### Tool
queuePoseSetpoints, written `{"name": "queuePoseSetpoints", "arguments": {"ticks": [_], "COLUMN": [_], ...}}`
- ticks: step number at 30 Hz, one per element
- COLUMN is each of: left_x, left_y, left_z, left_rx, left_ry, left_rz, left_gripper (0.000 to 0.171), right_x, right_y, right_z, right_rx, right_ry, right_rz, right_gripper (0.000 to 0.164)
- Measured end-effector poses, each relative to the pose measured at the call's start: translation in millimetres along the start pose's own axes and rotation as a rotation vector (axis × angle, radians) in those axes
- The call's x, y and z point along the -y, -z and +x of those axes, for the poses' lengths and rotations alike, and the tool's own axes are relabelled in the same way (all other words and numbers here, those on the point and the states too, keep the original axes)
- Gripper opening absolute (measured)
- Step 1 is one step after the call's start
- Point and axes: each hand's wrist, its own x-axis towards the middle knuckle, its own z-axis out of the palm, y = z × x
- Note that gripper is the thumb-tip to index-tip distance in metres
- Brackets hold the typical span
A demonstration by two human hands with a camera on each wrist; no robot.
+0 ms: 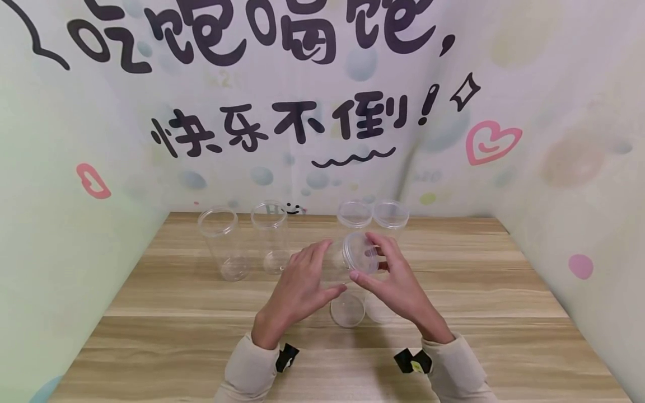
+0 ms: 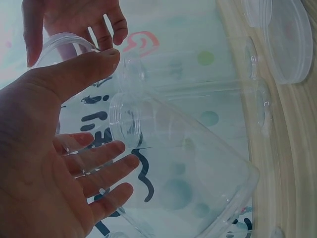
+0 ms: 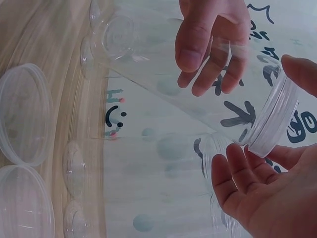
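Both hands hold a clear plastic jar (image 1: 333, 262) tilted above the table, its mouth end toward the right. My left hand (image 1: 301, 282) grips the jar's body between thumb and fingers. At the mouth end, my right hand (image 1: 398, 280) holds a clear screw lid (image 3: 271, 121) by its edge, thumb on one side and fingertips on the other. The lid sits over the jar's mouth in the right wrist view. Beneath the hands, two round clear lids (image 1: 347, 309) lie on the table, one partly covered by the right hand in the head view.
Two clear jars (image 1: 221, 240) stand upright at the back left of the wooden table (image 1: 176, 336). Another pair of jars (image 1: 355, 215) stands side by side at the back right, partly behind the hands. A printed cloth wall (image 1: 282, 179) rises behind the table and along both sides.
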Motion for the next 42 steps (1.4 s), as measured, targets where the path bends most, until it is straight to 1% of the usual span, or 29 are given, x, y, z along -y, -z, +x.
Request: {"name": "queuePoseSetpoints", "arguments": {"ticks": [6,10,13,19,25,30,42], "left_x": [0.4,0.6,0.2,-1.6,-3.0,-3.8,-2.6], "left_y": [-0.1,-0.5,-0.9,-1.7,-3.5,-4.1,-4.0], "left_z": [-0.3,-0.4,-0.1,0.6,0.8,0.4,-0.4], "left_rx": [0.002,0.004,0.005,0.007,0.021,0.025,0.032], "left_ry": [0.001,0.004,0.006,0.002,0.002,-0.001,0.006], "left_rz": [0.004,0.004,0.01,0.037,0.059,0.064,0.061], "left_gripper": [0.083,0.084,0.084,0.083,0.084,0.085,0.085], "right_x": [1,-2,-12,-34,-34,-33,-31], "right_y": [1,2,1,-2,-4,-5,-2], "right_z": [0,1,3,7,7,7,6], "right_rx": [0.027,0.04,0.023,-0.047,-0.089,-0.092,-0.076], "right_ry": [0.007,0.011,-0.004,-0.077,-0.091,-0.1,-0.041], "right_rz": [0.01,0.007,0.001,-0.055,-0.087,-0.098,-0.106], "right_gripper": [0.07,0.074,0.074,0.069,0.07,0.066,0.067]}}
